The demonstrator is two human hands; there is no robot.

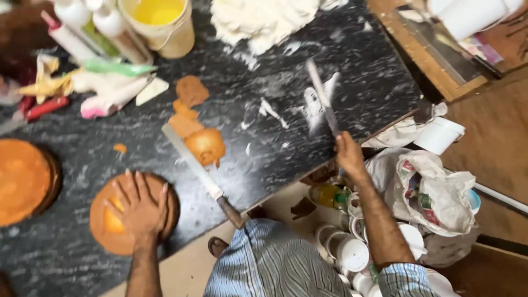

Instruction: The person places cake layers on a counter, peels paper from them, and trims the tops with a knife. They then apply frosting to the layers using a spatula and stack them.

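A round, flat orange-brown sponge cake layer (pixel 133 213) lay near the front edge of a black, white-flecked stone worktop (pixel 264 159), at about seven o'clock in the head view. The left hand (pixel 142 204) pressed flat on top of it, fingers spread and open. The right hand (pixel 348 155), well apart at about three o'clock, was closed around the handle of a long, narrow metal palette knife (pixel 322 99), whose cream-smeared blade pointed toward twelve o'clock over white smears on the stone.

Between the hands, a long serrated bread knife with a brown wooden handle (pixel 201 175) lay diagonally, its handle overhanging the counter edge. Just beside its blade, toward twelve o'clock, sat orange-brown cake trimmings (pixel 197 129). A second round orange cake layer (pixel 23 180) rested at nine o'clock.

A mound of white whipped cream (pixel 258 21) stood at twelve o'clock, a cream plastic bucket of yellow liquid (pixel 159 25) at eleven, and crumpled piping bags (pixel 91 88) at ten. Beyond the counter, at four o'clock, white plastic tubs (pixel 352 254) and a crumpled white plastic bag (pixel 432 192) crowded the floor. A wooden tray (pixel 423 58) showed at two o'clock.
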